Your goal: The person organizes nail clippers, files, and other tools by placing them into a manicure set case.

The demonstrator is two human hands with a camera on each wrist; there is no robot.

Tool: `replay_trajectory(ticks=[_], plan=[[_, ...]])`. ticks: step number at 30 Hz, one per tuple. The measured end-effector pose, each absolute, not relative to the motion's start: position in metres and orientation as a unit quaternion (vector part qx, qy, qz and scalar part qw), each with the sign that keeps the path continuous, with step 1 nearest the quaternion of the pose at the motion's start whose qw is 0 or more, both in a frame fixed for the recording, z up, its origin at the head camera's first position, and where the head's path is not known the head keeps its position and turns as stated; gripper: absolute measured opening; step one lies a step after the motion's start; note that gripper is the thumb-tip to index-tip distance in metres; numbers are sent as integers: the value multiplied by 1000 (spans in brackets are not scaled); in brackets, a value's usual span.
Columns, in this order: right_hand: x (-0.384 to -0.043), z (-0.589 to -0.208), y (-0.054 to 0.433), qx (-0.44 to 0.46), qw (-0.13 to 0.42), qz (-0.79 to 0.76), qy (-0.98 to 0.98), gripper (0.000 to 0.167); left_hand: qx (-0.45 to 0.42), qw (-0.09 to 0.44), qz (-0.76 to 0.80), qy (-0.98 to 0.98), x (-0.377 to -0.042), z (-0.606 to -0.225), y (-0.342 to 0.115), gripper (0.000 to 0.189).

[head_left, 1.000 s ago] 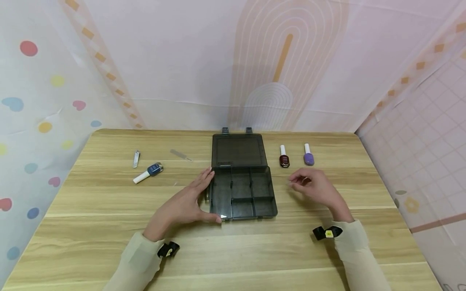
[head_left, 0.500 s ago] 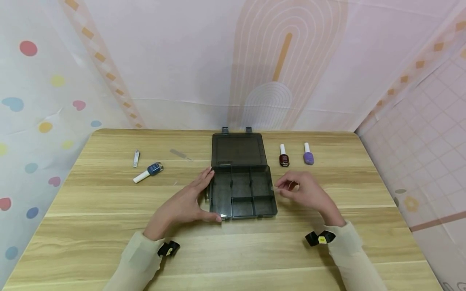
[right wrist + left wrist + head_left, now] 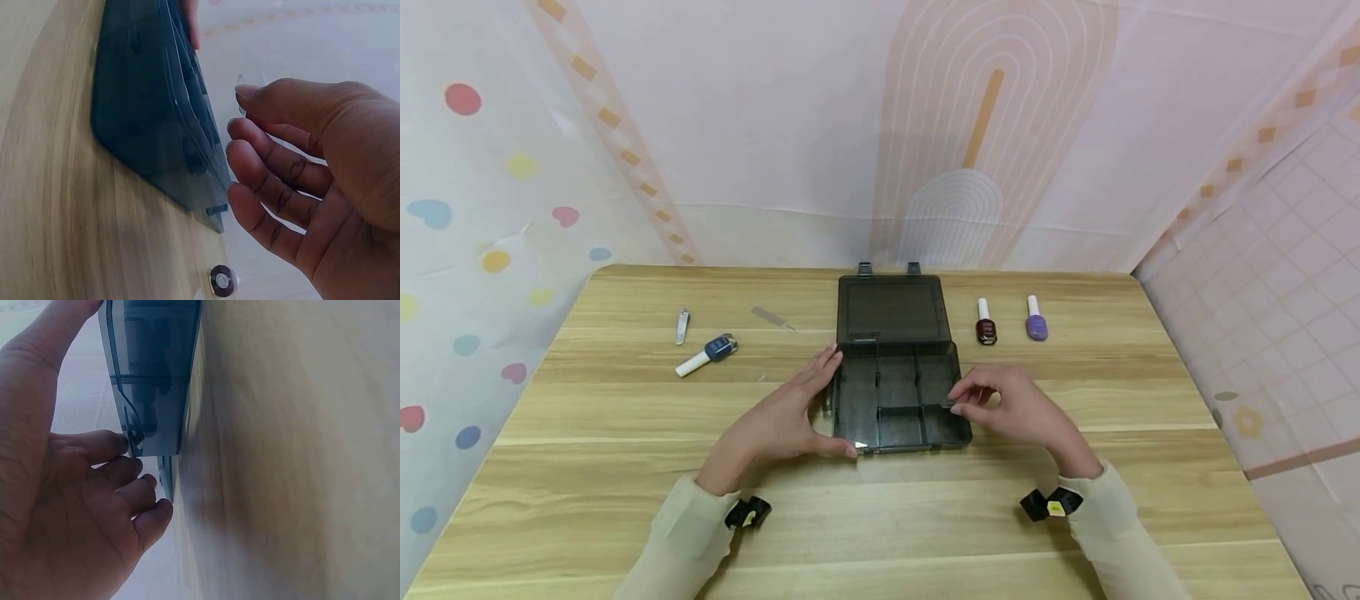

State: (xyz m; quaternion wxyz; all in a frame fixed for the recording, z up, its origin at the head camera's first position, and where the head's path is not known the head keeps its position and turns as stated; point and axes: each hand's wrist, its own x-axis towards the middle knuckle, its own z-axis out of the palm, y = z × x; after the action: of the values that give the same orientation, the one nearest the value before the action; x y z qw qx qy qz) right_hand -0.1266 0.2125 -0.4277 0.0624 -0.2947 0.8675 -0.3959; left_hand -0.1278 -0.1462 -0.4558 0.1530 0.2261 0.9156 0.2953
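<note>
- Head view, box: the box (image 3: 856,408) stood on the table (image 3: 880,529), its lid (image 3: 892,308) laid back on the far side.
- Head view, left hand: the left hand (image 3: 778,421) was set wide at the left side of the box, thumb at the near edge, fingers along the left wall. Its position matched the two earlier pictures.
- Head view, right hand: the right hand (image 3: 1009,406) held a small clear piece (image 3: 947,405) in a narrow pinch above the right-hand compartments, close to the divider between far and near. The compartment below it could not be determined.
- Head view, change: the right hand had shifted left, from over the table to the box edge, then to over the compartments. Judgement: the carry was largely complete; release was not yet done.
- Head view, surroundings: a nail clipper (image 3: 682,327), a blue bottle (image 3: 721,347) and a flat metal tool (image 3: 772,318) lay to the left; a dark red bottle (image 3: 987,331) and a purple bottle (image 3: 1037,326) lay to the right.
- Left wrist view: one fingertip met the box corner; the other fingers were loosely bent. The pressure applied could not be told.
- Right wrist view: the clear piece projected past the thumb tip; the remaining fingers were bent and apart. The box wall stood just beside them.
</note>
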Motion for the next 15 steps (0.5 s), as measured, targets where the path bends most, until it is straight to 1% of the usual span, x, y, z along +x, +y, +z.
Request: replay_trajectory(ticks=[7,15], plan=[[-124,-428,209,-314,82,-391,861,8,231,150,298,914,-127,-455,-146,138],[-124,-425,212,-295,83,-383,871,12,225,156,296,915,-126,-455,-146,138]])
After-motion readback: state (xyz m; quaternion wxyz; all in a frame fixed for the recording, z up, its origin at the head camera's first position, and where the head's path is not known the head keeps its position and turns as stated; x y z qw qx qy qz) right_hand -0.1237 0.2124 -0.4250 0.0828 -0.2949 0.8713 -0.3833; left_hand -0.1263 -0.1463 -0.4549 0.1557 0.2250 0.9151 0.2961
